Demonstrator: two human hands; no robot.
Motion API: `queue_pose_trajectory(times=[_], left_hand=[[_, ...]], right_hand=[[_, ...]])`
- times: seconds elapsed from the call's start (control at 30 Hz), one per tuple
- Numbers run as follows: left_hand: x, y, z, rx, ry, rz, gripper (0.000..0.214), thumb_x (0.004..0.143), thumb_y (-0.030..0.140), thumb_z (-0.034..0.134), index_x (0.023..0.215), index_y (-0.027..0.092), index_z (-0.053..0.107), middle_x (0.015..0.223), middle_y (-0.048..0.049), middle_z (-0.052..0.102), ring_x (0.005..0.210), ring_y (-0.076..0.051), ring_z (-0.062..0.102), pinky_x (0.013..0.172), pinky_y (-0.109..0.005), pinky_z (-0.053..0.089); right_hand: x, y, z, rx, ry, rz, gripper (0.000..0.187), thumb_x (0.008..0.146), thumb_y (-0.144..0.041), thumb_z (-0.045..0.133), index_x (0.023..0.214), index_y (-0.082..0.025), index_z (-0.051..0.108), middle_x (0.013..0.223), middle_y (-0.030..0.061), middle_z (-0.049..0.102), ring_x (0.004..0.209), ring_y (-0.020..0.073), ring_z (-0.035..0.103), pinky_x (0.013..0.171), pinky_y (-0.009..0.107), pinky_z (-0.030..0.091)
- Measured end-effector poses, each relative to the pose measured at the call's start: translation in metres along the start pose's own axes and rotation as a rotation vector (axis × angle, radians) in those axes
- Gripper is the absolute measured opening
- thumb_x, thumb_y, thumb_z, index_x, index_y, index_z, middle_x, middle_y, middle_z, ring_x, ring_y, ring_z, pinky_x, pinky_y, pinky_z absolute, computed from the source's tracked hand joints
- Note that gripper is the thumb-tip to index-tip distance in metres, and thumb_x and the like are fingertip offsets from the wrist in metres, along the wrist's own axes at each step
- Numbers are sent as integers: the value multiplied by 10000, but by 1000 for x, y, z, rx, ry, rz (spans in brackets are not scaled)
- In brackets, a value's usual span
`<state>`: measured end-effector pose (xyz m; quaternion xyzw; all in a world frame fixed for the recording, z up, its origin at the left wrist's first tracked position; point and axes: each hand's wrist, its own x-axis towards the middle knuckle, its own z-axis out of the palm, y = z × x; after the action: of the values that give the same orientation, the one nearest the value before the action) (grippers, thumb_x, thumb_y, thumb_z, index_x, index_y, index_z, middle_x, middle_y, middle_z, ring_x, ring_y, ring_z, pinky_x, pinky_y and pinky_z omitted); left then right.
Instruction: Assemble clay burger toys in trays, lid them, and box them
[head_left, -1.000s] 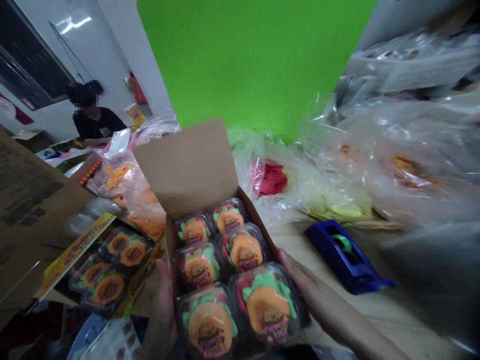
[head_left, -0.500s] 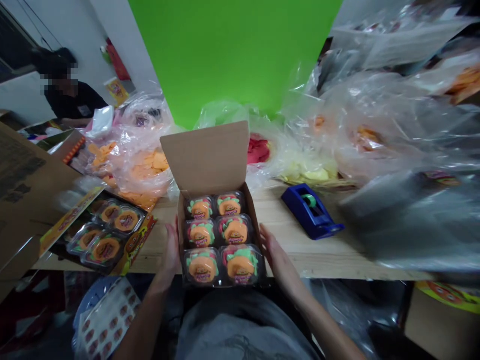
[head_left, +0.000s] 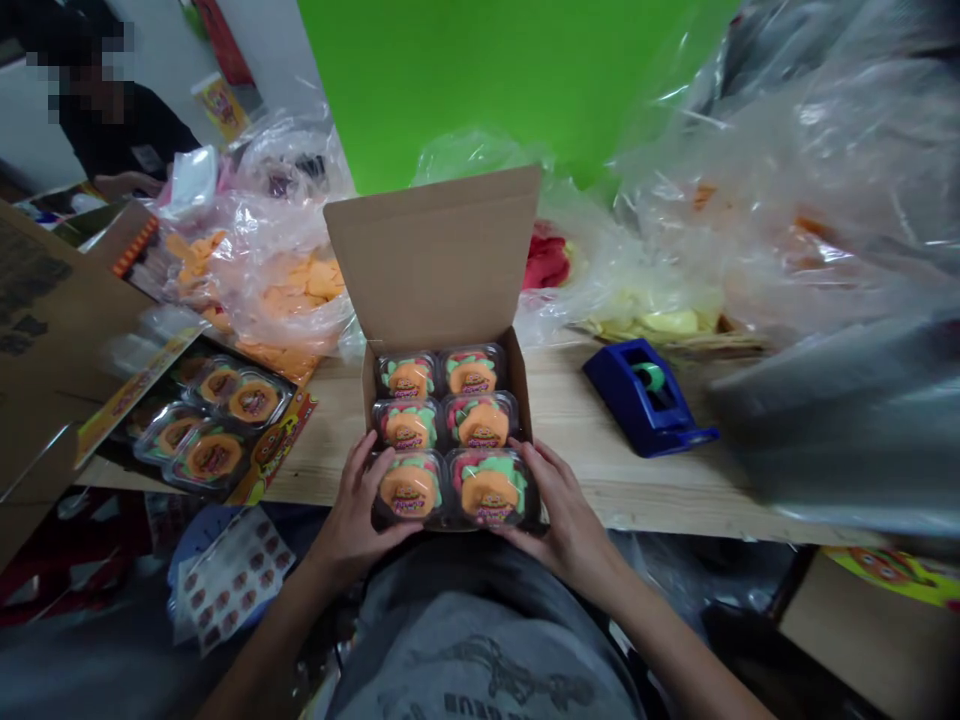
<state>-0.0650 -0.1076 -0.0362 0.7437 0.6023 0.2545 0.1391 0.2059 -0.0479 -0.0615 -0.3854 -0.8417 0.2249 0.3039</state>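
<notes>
An open cardboard box (head_left: 435, 262) stands at the table's front edge with its lid raised. In it sit several clear plastic packs in two columns, each with an orange and green toy burger (head_left: 411, 380). My left hand (head_left: 351, 515) grips the box's front left corner, thumb along the front and fingers by the nearest left pack (head_left: 409, 490). At the front right corner my right hand (head_left: 574, 520) holds on the same way, beside the nearest right pack (head_left: 491, 490). The box's front wall is mostly hidden.
A blue tape dispenser (head_left: 649, 395) lies to the right. On the left rests another display box (head_left: 202, 430) of burger packs by a large carton (head_left: 52, 310). Plastic bags of orange pieces (head_left: 304, 280) line the back. A sticker sheet (head_left: 236, 580) lies below; a person (head_left: 124, 125) is at far left.
My hands have moved from the box's sides to its front corners, with fingers now over the edges. The view has shifted, so the box and table appear higher.
</notes>
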Motion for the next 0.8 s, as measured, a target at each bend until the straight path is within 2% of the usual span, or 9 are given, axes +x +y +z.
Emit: queue_pose_trajectory(times=[0.1,0.2,0.3,0.4,0.5,0.6,0.7,0.77,0.8], left_hand=[[-1,1,4,-15,66,-3,814,764,345,676,1403,317,173,1436,-160,301,1367,-331,294,1069,-530,339],[-5,1,9,1,76,-7,779,784,318,659,1397,320,178,1445,-160,281,1384,-323,255,1082,-530,318],[-10,-2,10,2,7,-11,773,798,309,647,1400,331,163,1482,-150,222,1409,-319,190,1096,-535,294],[-14,-5,4,-3,-77,-7,797,804,351,638,1421,333,134,1513,-150,170,1418,-328,154,1091,-544,297],[-20,-7,-4,-13,-139,-6,892,780,423,649,1451,346,65,1540,-155,113,1421,-344,127,1086,-554,296],[-23,-7,-13,-77,-161,-56,991,729,498,673,1459,365,16,1561,-140,63,1417,-356,133,1091,-557,282],[-3,2,-25,-240,29,-138,880,745,539,640,1456,330,166,1561,-109,135,1417,-342,144,1135,-536,197],[34,18,-37,-455,258,-201,629,844,536,511,1392,268,358,1510,-95,309,1398,-304,236,1153,-502,181],[60,30,-44,-624,337,-236,529,910,524,372,1344,227,431,1453,-97,411,1365,-280,325,1140,-486,241]], right_hand=[[2,-1,-1,-32,30,11,898,831,-437,586,1489,-261,1,1312,176,478,1224,346,437,901,511,496],[0,2,1,-77,9,-1,890,841,-406,574,1487,-254,-18,1284,182,486,1186,355,445,876,531,498],[-4,7,5,-97,3,-46,872,863,-379,543,1485,-242,-52,1323,191,441,1224,359,393,891,560,479],[-8,9,8,-107,11,-104,939,834,-464,560,1487,-201,-63,1411,217,337,1283,369,334,924,571,459],[-13,12,9,-148,14,-166,1000,807,-496,581,1485,-175,-81,1493,229,191,1322,373,299,955,569,442],[-18,14,3,-168,-2,-184,1010,804,-530,569,1484,-185,-94,1523,216,134,1336,379,294,965,587,429],[-5,9,-19,-153,30,-118,943,833,-565,502,1490,-189,-61,1541,190,107,1364,375,264,982,575,424],[26,-4,-40,-139,138,-63,789,900,-475,452,1494,-234,-9,1554,121,122,1393,314,238,1035,520,396],[49,-13,-50,-131,208,-72,685,932,-421,412,1491,-278,44,1557,69,145,1407,273,218,1079,502,346]])
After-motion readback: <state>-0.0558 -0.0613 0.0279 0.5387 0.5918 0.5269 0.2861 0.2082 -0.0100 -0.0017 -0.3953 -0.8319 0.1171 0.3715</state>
